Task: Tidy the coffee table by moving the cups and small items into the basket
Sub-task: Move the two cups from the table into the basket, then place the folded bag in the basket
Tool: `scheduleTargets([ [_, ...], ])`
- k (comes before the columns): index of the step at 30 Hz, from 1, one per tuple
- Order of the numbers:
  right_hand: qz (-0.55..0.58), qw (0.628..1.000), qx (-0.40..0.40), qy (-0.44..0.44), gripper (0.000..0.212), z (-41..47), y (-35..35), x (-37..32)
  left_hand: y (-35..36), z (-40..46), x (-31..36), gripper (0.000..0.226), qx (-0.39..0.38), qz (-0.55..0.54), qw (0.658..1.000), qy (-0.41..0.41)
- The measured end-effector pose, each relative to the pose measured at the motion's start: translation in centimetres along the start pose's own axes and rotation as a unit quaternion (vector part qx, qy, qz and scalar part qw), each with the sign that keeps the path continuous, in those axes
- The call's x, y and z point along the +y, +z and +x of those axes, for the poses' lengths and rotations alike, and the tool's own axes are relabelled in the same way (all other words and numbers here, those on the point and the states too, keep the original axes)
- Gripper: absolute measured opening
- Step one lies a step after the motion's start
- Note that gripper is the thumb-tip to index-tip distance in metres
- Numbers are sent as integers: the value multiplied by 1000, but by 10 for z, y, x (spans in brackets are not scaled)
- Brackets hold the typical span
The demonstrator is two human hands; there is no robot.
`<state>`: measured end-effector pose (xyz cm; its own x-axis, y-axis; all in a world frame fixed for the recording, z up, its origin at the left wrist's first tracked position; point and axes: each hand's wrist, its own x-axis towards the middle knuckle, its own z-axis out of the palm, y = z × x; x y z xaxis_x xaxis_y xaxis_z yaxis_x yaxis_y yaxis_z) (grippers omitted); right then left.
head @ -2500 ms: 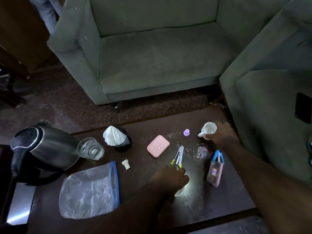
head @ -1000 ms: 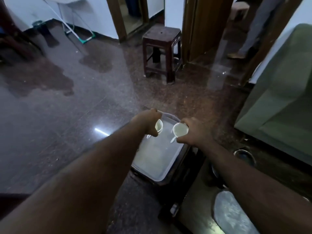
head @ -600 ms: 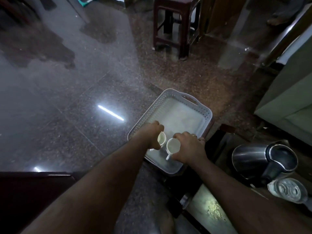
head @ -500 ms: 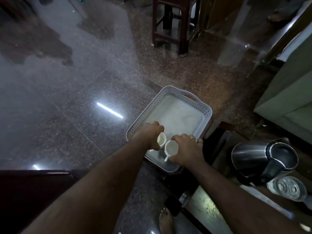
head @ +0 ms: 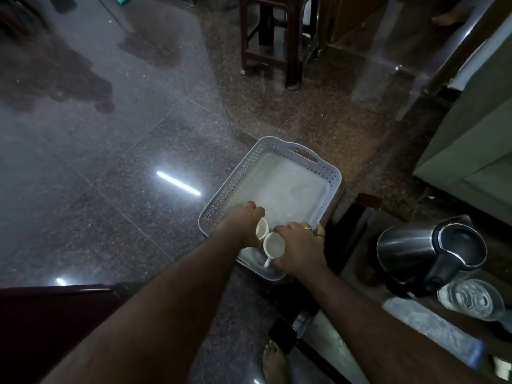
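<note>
A white perforated basket (head: 329, 173) sits low beside the dark coffee table (head: 357, 275). Both my hands are inside its near end. My left hand (head: 242, 223) grips a small white cup (head: 261, 228), tilted on its side. My right hand (head: 300, 246) holds a second white cup (head: 274, 245) upright by the rim, its handle pointing toward me, low over the basket floor. I cannot tell whether either cup touches the bottom. The far half of the basket holds nothing.
A steel electric kettle (head: 426, 253) and a clear glass (head: 471, 299) stand on the table at right, with a plastic zip bag (head: 432, 331) nearer me. A wooden stool (head: 274, 37) stands beyond the basket. A green sofa (head: 471, 151) fills the right edge. My bare foot (head: 274, 361) shows below.
Both hands carried the cups from the table to the basket and have lowered them deeper into its near end. The camera view tilted further down.
</note>
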<state>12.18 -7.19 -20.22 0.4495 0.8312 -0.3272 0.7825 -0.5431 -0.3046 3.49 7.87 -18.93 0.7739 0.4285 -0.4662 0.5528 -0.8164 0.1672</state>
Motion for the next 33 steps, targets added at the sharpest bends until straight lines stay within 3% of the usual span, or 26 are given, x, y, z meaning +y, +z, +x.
scheduleTargets([
  [3, 18, 1000, 4, -7, 62, -2, 0, 3, -1, -2, 5, 62, -12, 9, 1000, -8],
  [8, 20, 1000, 18, -15, 97, -20, -10, 13, -3, -8, 22, 63, -19, 20, 999, -31],
  [12, -25, 994, 103, -6, 96, -44, -33, 46, -20, -15, 64, 83, 26, 56, 998, -22],
  [15, -76, 983, 165, 9, 103, -66, -64, 90, -38, -19, 113, 99, 103, 106, 989, 21],
  [19, -96, 965, 234, 71, 102, -101, -101, 155, -55, -20, 191, 104, 199, 119, 970, 78],
  [22, -83, 951, 264, 139, 99, -138, -110, 201, -51, -25, 249, 105, 218, 112, 963, 108],
  [26, -74, 940, 261, 206, 99, -194, -100, 256, -31, -37, 308, 103, 224, 127, 955, 148],
  [30, -85, 943, 230, 224, 98, -236, -78, 287, -7, -52, 349, 106, 211, 142, 951, 175],
  [33, -79, 950, 209, 219, 88, -252, -69, 297, 8, -57, 368, 95, 205, 168, 938, 222],
])
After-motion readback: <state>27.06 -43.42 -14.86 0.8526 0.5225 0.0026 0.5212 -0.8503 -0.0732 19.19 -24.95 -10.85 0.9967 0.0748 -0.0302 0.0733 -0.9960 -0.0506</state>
